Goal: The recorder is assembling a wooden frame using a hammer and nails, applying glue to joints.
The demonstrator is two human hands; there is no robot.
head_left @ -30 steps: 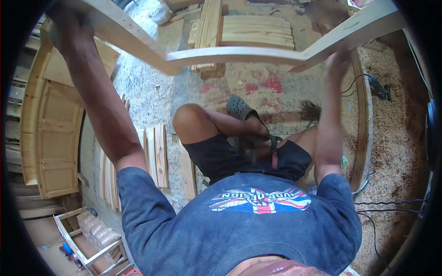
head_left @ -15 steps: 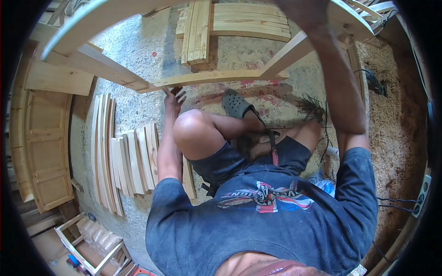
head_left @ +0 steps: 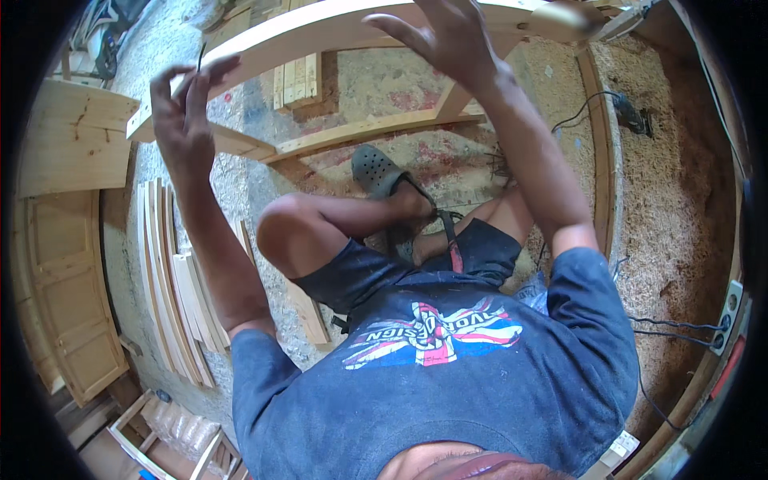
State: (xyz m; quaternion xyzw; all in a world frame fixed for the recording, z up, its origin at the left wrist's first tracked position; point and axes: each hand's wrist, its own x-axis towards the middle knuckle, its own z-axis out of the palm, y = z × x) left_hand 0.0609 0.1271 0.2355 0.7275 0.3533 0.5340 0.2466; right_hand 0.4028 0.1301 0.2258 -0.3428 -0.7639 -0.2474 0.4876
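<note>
The bare left forearm (head_left: 218,244) slants toward the far left, its bare left hand (head_left: 186,116) raised, fingers bent; the bare right forearm (head_left: 542,152) angles farther, its bare right hand (head_left: 462,50) splayed, thumb pointing left.

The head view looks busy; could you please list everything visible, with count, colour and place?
wooden frame: one, pale, upper middle
thin stick: one, dark, near the wooden frame's left end
stacked planks: several, yellowish, beyond the wooden frame
loose slats: several, pale, floor at left
flat board: one, tan, upper left
panelled piece: one, light brown, far left
wrapped bundle: one, clear wrapping, lower left
shavings: a spread, tan, right
edging beam: one, brown, beside shavings
corded object: one, black, upper right
power strip: one, white, right edge
cables: several, black, right
clog: one clear, grey-green, centre
T-shirt: one, dark blue, lower middle
shorts: one pair, dark, centre
left hand: one, bare, at wooden frame's left end
right hand: one, bare, spread, upper middle
</note>
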